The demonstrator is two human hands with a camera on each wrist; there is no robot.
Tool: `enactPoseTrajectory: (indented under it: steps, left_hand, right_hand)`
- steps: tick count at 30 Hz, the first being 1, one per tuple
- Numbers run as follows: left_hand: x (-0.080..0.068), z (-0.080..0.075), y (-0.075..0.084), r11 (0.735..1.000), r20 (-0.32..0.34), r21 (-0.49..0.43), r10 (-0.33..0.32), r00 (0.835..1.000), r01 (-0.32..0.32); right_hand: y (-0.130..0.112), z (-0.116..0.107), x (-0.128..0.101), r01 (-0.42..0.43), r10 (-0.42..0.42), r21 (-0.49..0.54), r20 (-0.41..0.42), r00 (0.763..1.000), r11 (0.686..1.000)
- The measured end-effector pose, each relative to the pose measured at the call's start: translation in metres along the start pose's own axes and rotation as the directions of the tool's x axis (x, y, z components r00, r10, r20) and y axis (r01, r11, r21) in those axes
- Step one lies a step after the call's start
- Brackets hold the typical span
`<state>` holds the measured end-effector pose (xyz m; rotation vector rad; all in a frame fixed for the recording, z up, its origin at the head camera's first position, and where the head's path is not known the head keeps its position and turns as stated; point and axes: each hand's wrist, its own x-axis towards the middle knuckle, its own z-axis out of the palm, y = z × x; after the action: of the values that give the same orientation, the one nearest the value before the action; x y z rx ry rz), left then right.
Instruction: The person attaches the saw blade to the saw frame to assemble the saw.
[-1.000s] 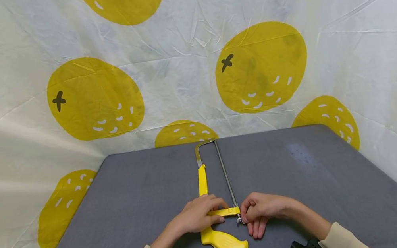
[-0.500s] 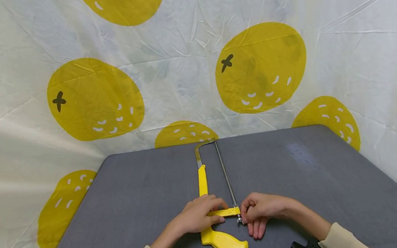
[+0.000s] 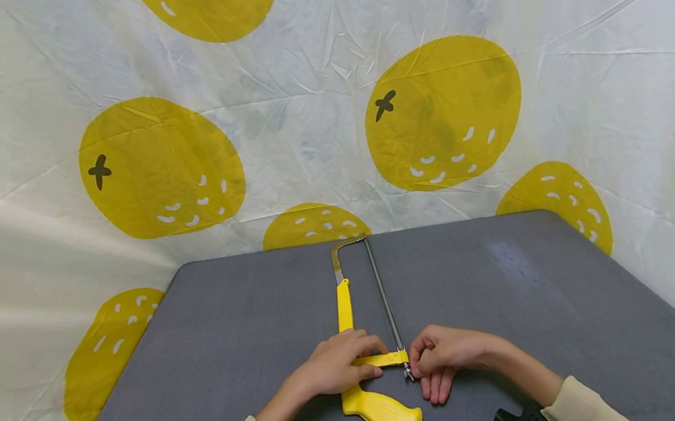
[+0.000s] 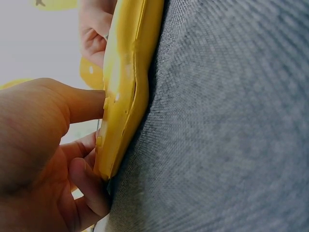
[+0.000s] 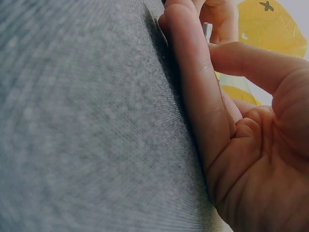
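Note:
A hacksaw (image 3: 345, 308) with a yellow handle (image 3: 388, 414) lies flat on the grey table, its thin blade (image 3: 384, 294) on the right side. My left hand (image 3: 343, 362) grips the yellow frame just above the handle, thumb on the near side of the crossbar (image 3: 391, 359). In the left wrist view, the thumb (image 4: 87, 104) lies against the yellow handle part. At the blade's near end sits a small metal wing nut (image 3: 409, 372), and my right hand (image 3: 446, 356) pinches it between thumb and index finger. The other right fingers (image 5: 198, 87) extend along the cloth.
The grey table (image 3: 250, 314) has a pale smudge (image 3: 510, 261) at its right. Behind it hangs a white sheet (image 3: 301, 146) printed with yellow fruit. The far end of the saw reaches the table's back edge.
The wing nut has turned a little at the right fingertips. Both hands and the hacksaw stay in the same places.

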<state>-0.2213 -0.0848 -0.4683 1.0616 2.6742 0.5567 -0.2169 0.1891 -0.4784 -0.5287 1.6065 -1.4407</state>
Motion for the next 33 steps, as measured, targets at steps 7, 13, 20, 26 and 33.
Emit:
enactPoseTrajectory:
  steps: [7, 13, 20, 26, 33]
  left_hand:
    - [-0.0007, 0.0006, -0.0002, 1.0, -0.004, 0.001, 0.0, 1.0, 0.0]
    - [-0.0004, 0.0007, -0.0016, 1.0, -0.005, -0.003, 0.001, 1.0, -0.001]
    - [0.0001, 0.0006, -0.0032, 1.0, -0.005, -0.005, 0.005, 1.0, -0.005]
    - [0.0001, 0.0001, -0.0027, 1.0, -0.005, -0.009, 0.007, 1.0, -0.007]
    - [0.0002, -0.0011, -0.0018, 1.0, -0.001, -0.011, 0.005, 1.0, -0.005]
  right_hand:
    - [0.0002, 0.0002, 0.0001, 0.004, -0.004, -0.008, 0.002, 1.0, 1.0]
    - [-0.0019, 0.0012, 0.0003, -0.005, 0.005, -0.004, 0.001, 1.0, 1.0]
    - [-0.0046, 0.0023, 0.0007, -0.022, 0.022, -0.015, -0.011, 1.0, 1.0]
    - [-0.0055, 0.0031, 0.0002, -0.023, 0.023, -0.017, -0.015, 1.0, 1.0]
    - [-0.0071, 0.0055, 0.0004, -0.036, 0.033, -0.046, -0.058, 0.998, 0.998]
